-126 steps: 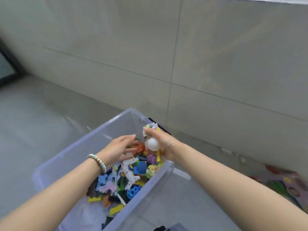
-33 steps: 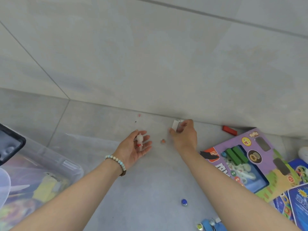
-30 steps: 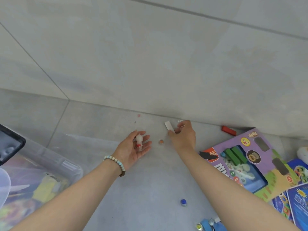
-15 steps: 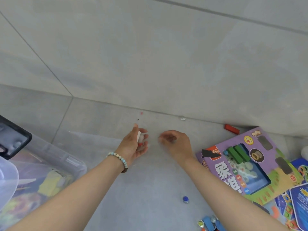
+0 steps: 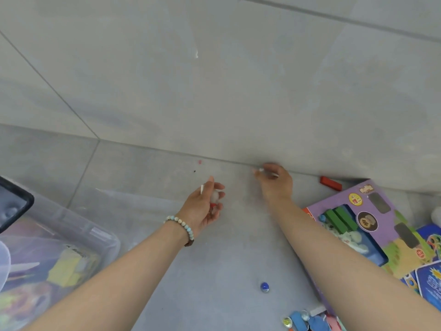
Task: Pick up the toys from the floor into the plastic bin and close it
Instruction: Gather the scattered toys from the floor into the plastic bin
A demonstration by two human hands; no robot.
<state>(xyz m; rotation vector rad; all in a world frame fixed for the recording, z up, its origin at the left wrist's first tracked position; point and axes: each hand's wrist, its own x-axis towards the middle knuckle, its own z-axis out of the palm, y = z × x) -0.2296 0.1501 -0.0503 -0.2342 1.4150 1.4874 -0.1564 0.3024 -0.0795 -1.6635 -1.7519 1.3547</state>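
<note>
The clear plastic bin (image 5: pixel 95 231) stands open at the lower left, with colourful toys inside and a black latch (image 5: pixel 14 206) on its rim. My left hand (image 5: pixel 202 209) hovers over the floor, curled around a small white toy with a red part (image 5: pixel 214 198) and a thin white piece by the thumb. My right hand (image 5: pixel 274 183) reaches to the foot of the wall, its fingertips pinched on a tiny pale piece (image 5: pixel 261 170). A red block (image 5: pixel 330 183), a blue marble (image 5: pixel 264 287) and a tiny red bead (image 5: pixel 200 161) lie loose on the floor.
A purple toy box (image 5: pixel 379 204) and a blue card box (image 5: pixel 429 278) lie at the right. Blue toys and marbles (image 5: pixel 303 321) sit at the bottom edge. The grey tiled wall rises just behind my hands.
My right hand brought a white block to my left hand, then reached out to the tiny pale piece at the wall's foot. The left hand closed around its toys.
</note>
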